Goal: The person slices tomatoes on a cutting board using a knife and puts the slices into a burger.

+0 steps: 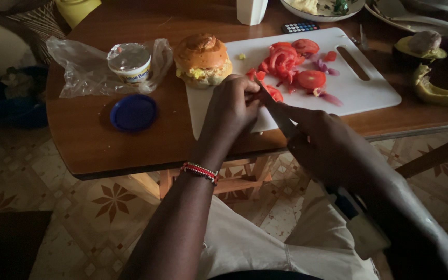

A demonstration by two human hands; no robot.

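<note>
The left hand [230, 106] is curled narrow, its fingertips pinching a tomato piece [274, 93] down on the white cutting board [369, 85]. The right hand [321, 142] is closed around a knife [276, 113], whose blade slants up to touch that piece right beside the left fingertips. Just beyond both hands lie more tomato slices [311, 79], with a filled bun [202, 59] past the left hand and a blue lid [133, 112] on the counter [84, 135] to its left.

we have a single head-worn view, looking steeply down and forward from just above our own forearms, close over the near edge of the table [94, 145] and cutting board [369, 93], with lap and tiled floor [79, 207] below.
</note>
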